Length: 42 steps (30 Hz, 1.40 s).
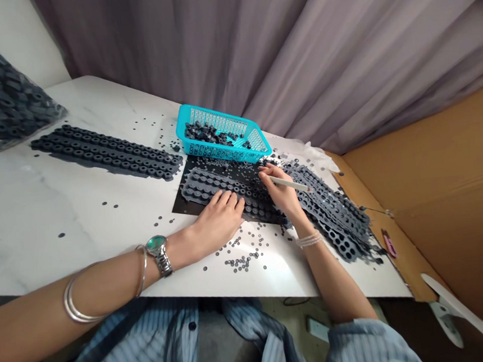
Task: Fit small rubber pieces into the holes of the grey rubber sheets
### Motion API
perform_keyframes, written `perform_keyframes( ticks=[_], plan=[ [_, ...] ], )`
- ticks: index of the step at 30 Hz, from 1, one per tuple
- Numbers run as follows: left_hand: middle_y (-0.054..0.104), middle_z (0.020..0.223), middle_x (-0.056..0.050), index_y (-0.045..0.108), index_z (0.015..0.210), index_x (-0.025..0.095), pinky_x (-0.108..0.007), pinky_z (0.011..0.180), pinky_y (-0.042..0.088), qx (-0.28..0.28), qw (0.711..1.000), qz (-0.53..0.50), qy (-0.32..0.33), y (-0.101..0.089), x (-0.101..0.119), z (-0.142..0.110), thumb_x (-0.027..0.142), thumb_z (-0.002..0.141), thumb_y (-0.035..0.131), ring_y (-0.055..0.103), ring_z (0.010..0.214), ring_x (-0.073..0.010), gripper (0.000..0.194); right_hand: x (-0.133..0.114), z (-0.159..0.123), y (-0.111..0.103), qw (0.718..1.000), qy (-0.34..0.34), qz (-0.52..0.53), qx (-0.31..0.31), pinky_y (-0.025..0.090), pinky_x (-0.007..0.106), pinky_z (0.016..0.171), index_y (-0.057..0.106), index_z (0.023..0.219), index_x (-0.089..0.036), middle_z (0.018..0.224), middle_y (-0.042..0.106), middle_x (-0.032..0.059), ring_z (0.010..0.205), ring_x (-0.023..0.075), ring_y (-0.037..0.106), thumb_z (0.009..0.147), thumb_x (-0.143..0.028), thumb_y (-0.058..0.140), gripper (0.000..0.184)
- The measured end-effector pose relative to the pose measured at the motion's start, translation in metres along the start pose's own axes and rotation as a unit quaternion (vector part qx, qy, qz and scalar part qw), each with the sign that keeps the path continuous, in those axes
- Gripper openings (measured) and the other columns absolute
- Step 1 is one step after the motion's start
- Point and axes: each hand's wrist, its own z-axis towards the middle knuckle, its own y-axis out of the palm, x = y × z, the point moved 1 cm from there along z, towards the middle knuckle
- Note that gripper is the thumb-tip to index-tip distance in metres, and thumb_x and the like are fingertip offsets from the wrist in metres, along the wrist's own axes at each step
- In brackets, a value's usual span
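Note:
My left hand (219, 219) lies with its fingers stretched over the near edge of a dark grey molded rubber sheet (208, 184) with rows of round raised parts. That sheet rests on a black mat (184, 204). At the sheet's right part, my right hand (279, 186) is closed round a white pen-like stick (288, 183), whose back end points right. The tip of the stick is hidden by the fingers. Small dark discs (240, 263) lie scattered on the white table near my left hand.
Behind the mat stands a turquoise basket (222, 153) holding loose rubber pieces. Another molded sheet (108, 153) lies left, beside a clear bag (1, 100) of rubber pieces. Punched sheets (332, 207) are piled right, near a pink cutter (389, 244) and cardboard (436, 186).

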Motion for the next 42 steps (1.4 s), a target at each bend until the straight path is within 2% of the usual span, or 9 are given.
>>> perform_keyframes(
  ticks=[6, 11, 14, 22, 29, 32, 37, 39, 42],
  plan=[
    [0.061, 0.120, -0.019, 0.052, 0.131, 0.003, -0.043, 0.104, 0.035, -0.002, 1.000, 0.005, 0.007, 0.000, 0.000, 0.000, 0.030, 0.097, 0.043, 0.053, 0.117, -0.0297, 0.044, -0.009, 0.014, 0.003, 0.999, -0.014, 0.032, 0.004, 0.043, 0.045, 0.103, 0.063, 0.084, -0.024, 0.095, 0.073, 0.0044, 0.116, 0.0232, 0.060, 0.091, -0.041, 0.056, 0.020],
    [0.060, 0.124, -0.020, 0.051, 0.132, 0.003, -0.045, 0.106, 0.033, -0.001, 1.000, 0.007, -0.003, 0.005, -0.001, 0.000, 0.032, 0.097, 0.042, 0.052, 0.120, -0.0304, 0.046, -0.028, 0.016, 0.020, 0.988, -0.075, 0.001, -0.132, 0.047, 0.042, 0.101, 0.065, 0.089, -0.025, 0.106, 0.072, 0.0058, 0.122, 0.0231, 0.057, 0.091, -0.039, 0.057, 0.017],
    [0.060, 0.126, -0.021, 0.050, 0.133, 0.003, -0.046, 0.107, 0.033, -0.007, 1.000, 0.004, -0.005, 0.006, 0.000, 0.000, 0.032, 0.097, 0.043, 0.051, 0.122, -0.0320, 0.047, -0.032, 0.009, 0.030, 0.982, -0.084, -0.009, -0.167, 0.047, 0.042, 0.101, 0.064, 0.087, -0.024, 0.108, 0.071, 0.0069, 0.126, 0.0226, 0.054, 0.092, -0.037, 0.055, 0.016],
    [0.060, 0.125, -0.022, 0.050, 0.132, 0.002, -0.044, 0.105, 0.034, -0.008, 1.000, 0.009, 0.002, 0.001, 0.000, 0.001, 0.031, 0.097, 0.041, 0.053, 0.120, -0.0310, 0.046, -0.021, 0.001, 0.035, 0.980, -0.079, -0.017, -0.181, 0.047, 0.043, 0.102, 0.063, 0.088, -0.025, 0.110, 0.069, 0.0074, 0.128, 0.0226, 0.052, 0.092, -0.034, 0.054, 0.013],
    [0.060, 0.125, -0.022, 0.050, 0.130, 0.002, -0.043, 0.102, 0.037, -0.015, 1.000, 0.015, 0.008, -0.001, 0.000, 0.001, 0.030, 0.097, 0.044, 0.053, 0.119, -0.0303, 0.044, -0.014, 0.004, 0.046, 0.972, -0.126, -0.072, -0.183, 0.045, 0.045, 0.103, 0.060, 0.094, -0.025, 0.115, 0.065, 0.0089, 0.127, 0.0244, 0.051, 0.094, -0.033, 0.050, 0.013],
    [0.060, 0.125, -0.023, 0.051, 0.129, 0.001, -0.043, 0.100, 0.038, -0.023, 1.000, 0.012, 0.015, -0.002, 0.000, 0.001, 0.028, 0.096, 0.045, 0.053, 0.120, -0.0316, 0.043, -0.011, 0.011, 0.051, 0.972, -0.143, -0.096, -0.158, 0.044, 0.046, 0.104, 0.058, 0.096, -0.025, 0.113, 0.063, 0.0105, 0.127, 0.0255, 0.050, 0.095, -0.031, 0.046, 0.014],
    [0.059, 0.128, -0.022, 0.047, 0.135, 0.001, -0.042, 0.100, 0.038, -0.025, 0.999, 0.023, 0.016, -0.002, 0.000, 0.000, 0.029, 0.097, 0.044, 0.051, 0.122, -0.0315, 0.048, -0.006, 0.018, 0.035, 0.989, -0.074, -0.105, -0.070, 0.044, 0.048, 0.104, 0.057, 0.090, -0.024, 0.110, 0.064, 0.0108, 0.127, 0.0269, 0.050, 0.094, -0.030, 0.048, 0.011],
    [0.058, 0.129, -0.022, 0.047, 0.136, 0.001, -0.042, 0.101, 0.038, -0.025, 0.999, 0.026, 0.018, -0.001, 0.000, 0.000, 0.030, 0.097, 0.044, 0.051, 0.123, -0.0317, 0.048, -0.008, 0.013, 0.024, 0.991, -0.058, -0.093, -0.072, 0.041, 0.050, 0.107, 0.058, 0.087, -0.024, 0.114, 0.066, 0.0107, 0.133, 0.0272, 0.045, 0.093, -0.030, 0.051, 0.011],
    [0.059, 0.128, -0.022, 0.048, 0.134, 0.001, -0.042, 0.101, 0.038, -0.024, 0.999, 0.023, 0.017, -0.001, 0.000, 0.000, 0.030, 0.097, 0.043, 0.051, 0.123, -0.0316, 0.047, -0.017, 0.001, 0.015, 0.989, -0.066, -0.040, -0.126, 0.040, 0.049, 0.109, 0.060, 0.087, -0.024, 0.117, 0.068, 0.0083, 0.136, 0.0243, 0.043, 0.093, -0.033, 0.053, 0.012]
  ],
)
